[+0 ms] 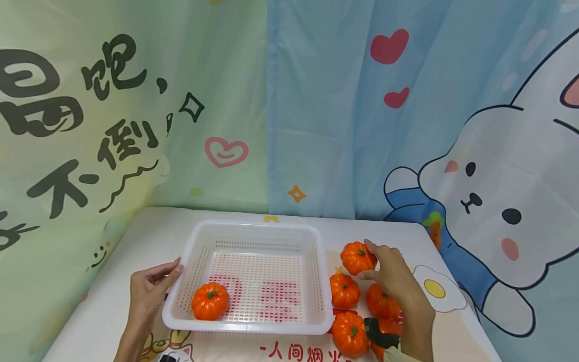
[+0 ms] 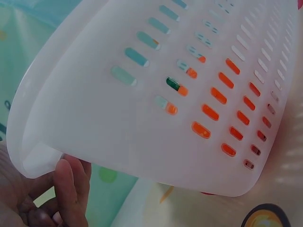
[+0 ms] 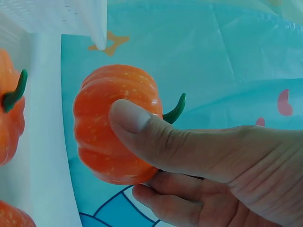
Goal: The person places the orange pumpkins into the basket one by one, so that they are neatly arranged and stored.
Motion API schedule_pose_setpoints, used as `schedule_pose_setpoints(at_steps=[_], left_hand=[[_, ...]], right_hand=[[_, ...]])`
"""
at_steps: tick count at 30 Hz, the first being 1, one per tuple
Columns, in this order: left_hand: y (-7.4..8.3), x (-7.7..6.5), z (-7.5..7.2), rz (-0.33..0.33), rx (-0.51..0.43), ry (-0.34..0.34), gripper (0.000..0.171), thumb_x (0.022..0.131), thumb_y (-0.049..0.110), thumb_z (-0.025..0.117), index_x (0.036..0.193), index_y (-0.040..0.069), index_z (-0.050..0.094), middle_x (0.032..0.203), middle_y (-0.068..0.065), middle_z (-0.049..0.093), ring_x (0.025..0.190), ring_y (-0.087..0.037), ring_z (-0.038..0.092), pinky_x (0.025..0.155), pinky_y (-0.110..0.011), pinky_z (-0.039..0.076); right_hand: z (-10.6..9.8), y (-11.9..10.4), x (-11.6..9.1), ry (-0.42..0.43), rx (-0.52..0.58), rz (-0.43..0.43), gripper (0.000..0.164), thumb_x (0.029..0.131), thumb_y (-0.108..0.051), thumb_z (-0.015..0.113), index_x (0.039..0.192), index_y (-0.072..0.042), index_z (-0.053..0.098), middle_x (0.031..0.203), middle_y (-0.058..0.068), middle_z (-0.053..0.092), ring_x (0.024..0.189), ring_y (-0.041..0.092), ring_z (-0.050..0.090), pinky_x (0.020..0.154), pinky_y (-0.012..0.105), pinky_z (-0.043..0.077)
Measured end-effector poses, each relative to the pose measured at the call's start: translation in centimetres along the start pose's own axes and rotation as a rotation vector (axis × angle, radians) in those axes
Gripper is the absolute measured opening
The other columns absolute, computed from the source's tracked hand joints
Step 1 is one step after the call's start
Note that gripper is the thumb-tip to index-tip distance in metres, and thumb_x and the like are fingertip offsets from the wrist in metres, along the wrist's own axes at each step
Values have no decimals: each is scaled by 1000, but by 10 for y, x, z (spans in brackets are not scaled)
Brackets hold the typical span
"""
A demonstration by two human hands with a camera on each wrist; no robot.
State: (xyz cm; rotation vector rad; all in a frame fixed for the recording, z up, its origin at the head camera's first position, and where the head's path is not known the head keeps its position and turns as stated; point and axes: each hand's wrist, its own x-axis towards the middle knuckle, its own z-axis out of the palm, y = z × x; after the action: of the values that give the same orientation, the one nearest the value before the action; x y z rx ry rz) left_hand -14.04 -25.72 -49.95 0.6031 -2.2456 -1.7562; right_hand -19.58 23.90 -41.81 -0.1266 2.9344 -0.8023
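Head view: the right hand [image 1: 392,274] has a pumpkin [image 1: 355,257] pinched between thumb and fingers, right of the basket [image 1: 246,328], beyond the loose pumpkins [image 1: 350,334]. One lone pumpkin [image 1: 210,301] sits inside, near left, so this looks like loading; next would call for a leftward carry over the rim. The right forearm reaches forward, fingers angled left; the left hand [image 1: 151,286] grips the basket's left side.

Left wrist: fingers curled at the lip, apparently steadying it.

Right wrist: thumb across the pumpkin, fingers curled below, stem [image 3: 176,109] sideways. Firm-looking hold!
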Motion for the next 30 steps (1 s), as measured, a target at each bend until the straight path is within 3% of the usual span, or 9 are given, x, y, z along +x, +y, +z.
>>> schedule_pose_setpoints(at_steps=[5,12,18,30], left_hand=[[0,-1,-1,4,11,8,39,102,21,80,133,-3,75,127,-11,80,75,-7,75,67,-29,68],[1,-1,1,-2,6,5,37,103,19,79,133,-3,75,124,-5,82,76,-6,75,70,-27,68],[1,-2,1,3,10,5,39,102,20,79,133,-3,74,126,-9,80,75,-4,75,68,-26,67],[-2,0,1,5,-17,1,40,101,22,81,133,-2,75,121,3,82,76,-4,77,70,-27,68]], right_hand=[[0,-6,2,-5,-10,-20,87,91,-18,90,164,-4,46,148,29,65,137,50,53,110,72,54],[0,-15,-3,-5,8,-30,87,92,-17,89,165,-5,45,154,27,63,141,50,51,109,73,54],[1,-26,-7,-14,28,-58,87,93,-18,88,166,-6,44,154,25,62,140,47,52,109,71,55],[12,-49,-9,-39,54,-102,85,95,-16,86,168,-9,43,157,21,61,146,45,51,116,67,52]])
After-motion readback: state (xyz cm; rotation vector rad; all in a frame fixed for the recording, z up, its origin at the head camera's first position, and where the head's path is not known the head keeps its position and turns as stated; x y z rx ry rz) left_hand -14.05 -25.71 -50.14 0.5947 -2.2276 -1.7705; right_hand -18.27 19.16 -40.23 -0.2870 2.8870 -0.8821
